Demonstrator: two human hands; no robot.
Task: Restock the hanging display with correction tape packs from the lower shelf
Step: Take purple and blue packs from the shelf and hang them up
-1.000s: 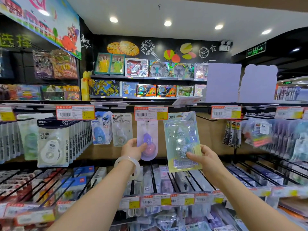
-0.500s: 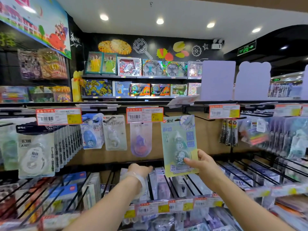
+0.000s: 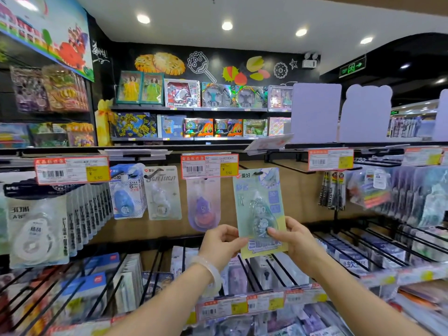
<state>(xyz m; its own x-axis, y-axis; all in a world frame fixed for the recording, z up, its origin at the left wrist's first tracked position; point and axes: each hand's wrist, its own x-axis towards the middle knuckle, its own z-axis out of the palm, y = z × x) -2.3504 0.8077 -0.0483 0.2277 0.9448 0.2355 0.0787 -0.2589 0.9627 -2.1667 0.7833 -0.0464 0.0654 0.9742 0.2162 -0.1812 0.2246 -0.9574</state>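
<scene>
Both hands, left (image 3: 221,246) and right (image 3: 294,241), pinched pack (image 3: 258,209) low; hang hole could've missed hook (image 3: 281,163); pack would drop.

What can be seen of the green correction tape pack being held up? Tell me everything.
The green correction tape pack is a pale green card with a clear blister over a teardrop dispenser bearing a cartoon figure. It stands upright before the brown backboard, right of a purple pack. The left hand pinches its lower left edge; the right hand its lower right.
</scene>
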